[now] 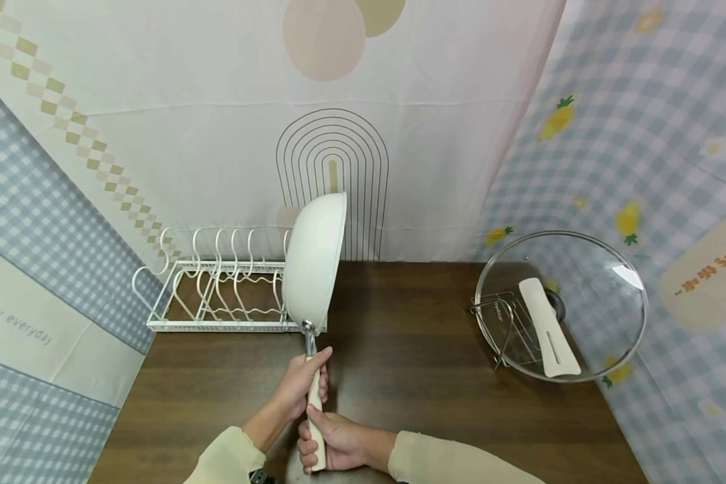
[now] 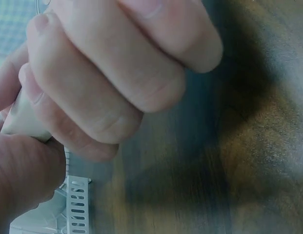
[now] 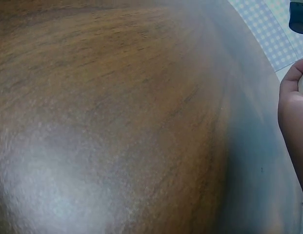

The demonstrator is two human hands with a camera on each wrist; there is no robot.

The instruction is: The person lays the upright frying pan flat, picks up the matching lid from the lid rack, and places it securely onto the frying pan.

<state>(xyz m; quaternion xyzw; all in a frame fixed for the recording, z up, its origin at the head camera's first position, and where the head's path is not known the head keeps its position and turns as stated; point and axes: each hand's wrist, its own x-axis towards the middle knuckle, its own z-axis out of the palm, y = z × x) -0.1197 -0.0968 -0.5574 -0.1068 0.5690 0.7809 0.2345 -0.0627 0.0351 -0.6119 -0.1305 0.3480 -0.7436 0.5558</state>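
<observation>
A white wok [image 1: 314, 262] is turned on its side, its open face toward the right and its long cream handle [image 1: 314, 398] pointing at me. My left hand [image 1: 298, 384] grips the handle near its metal neck, thumb along the top. Closer to me, my right hand [image 1: 337, 440] holds the handle's end. The wok's lower part overlaps the right end of a white wire rack [image 1: 230, 327] in the head view. Curled fingers [image 2: 107, 78] of the left hand fill much of the left wrist view. At the right wrist view's edge, only part of the right hand [image 3: 293, 114] shows.
The rack, with curved wire dividers, stands at the back left of the brown wooden table [image 1: 411, 349]. At right, a large glass lid [image 1: 605, 336] with a white handle leans in a small metal wire stand [image 1: 508, 329]. Patterned cloths hang around the back and sides.
</observation>
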